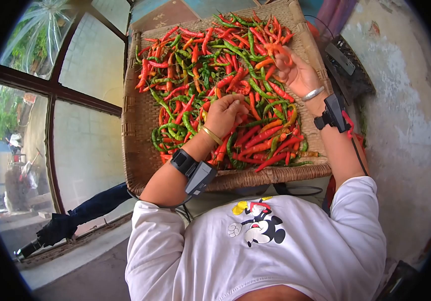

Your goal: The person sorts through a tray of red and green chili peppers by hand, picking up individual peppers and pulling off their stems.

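Note:
Red, green and orange chili peppers (270, 143) lie heaped in a wide woven basket (275, 174). Over the middle of the heap is my left hand (224, 114), its fingers curled together; what they hold, if anything, is hidden. A gold bangle and a dark strapped device are on that wrist and forearm. My right hand (295, 72) is at the upper right of the heap, near the basket's right side, its fingers bent around a red-orange pepper (278, 52). It wears a silver bangle, with another strapped device behind it.
A framed window (87, 60) stands on the left, with a folded dark umbrella (85, 208) below it. At the right are a dark crate-like object (351, 65) and a worn wall (401, 125). Black cables hang by both forearms.

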A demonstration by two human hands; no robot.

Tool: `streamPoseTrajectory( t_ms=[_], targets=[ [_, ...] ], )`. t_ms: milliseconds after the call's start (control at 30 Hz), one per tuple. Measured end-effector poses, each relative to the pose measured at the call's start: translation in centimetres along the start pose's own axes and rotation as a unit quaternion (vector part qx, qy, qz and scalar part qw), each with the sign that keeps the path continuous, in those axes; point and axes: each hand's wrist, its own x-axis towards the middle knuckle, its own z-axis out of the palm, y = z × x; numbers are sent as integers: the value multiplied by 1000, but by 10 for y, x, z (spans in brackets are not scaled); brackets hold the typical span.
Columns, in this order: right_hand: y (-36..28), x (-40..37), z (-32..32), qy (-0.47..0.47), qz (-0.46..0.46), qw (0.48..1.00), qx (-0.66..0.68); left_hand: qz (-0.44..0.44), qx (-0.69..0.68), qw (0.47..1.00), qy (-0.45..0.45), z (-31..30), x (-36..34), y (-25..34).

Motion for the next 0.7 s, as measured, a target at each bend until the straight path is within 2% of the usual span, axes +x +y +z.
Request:
streamPoseTrajectory(
  t_ms=[33,67,100,133,167,200,233,267,300,333,367,433,567,633,667,700],
  targets=[
    [-4,-3,13,8,-50,999,20,-4,25,999,-37,0,1,-2],
    [-7,2,4,-19,-17,999,-38,-5,25,999,-37,2,0,-4],
    [-4,4,-1,-18,-17,999,-38,28,104,993,-41,4,-4,-4],
    [0,6,-7,-3,8,968,-251,60,183,980,-45,6,-5,-2],
    [6,9,-13,12,34,891,-453,59,183,980,-45,6,-6,0],
    [18,9,-22,-62,30,830,-553,72,204,976,-35,5,-6,2],
    [28,0,-17,-121,18,796,-593,84,225,970,-27,4,-5,3],
    [38,-8,-12,-189,-33,722,-664,82,225,971,-27,2,-3,-2],
    [44,-17,0,-228,-3,696,-681,121,241,963,-19,-2,2,-9],
    [55,-19,2,-265,-47,646,-715,160,256,953,-12,-3,4,-11],
    [62,-23,6,-271,-64,598,-751,161,255,953,-13,-3,4,-11],
    [82,-23,0,-282,-193,526,-779,170,349,921,-27,-2,0,-1],
    [78,-19,0,-283,-255,500,-778,226,415,881,-34,0,-6,5],
    [57,-20,8,-244,-101,579,-771,237,449,860,-52,-1,-7,6],
    [52,-21,6,-218,-64,642,-732,237,448,860,-52,0,-8,8],
    [48,-23,9,-218,-64,641,-733,190,424,881,-90,0,-8,11]
  ],
)
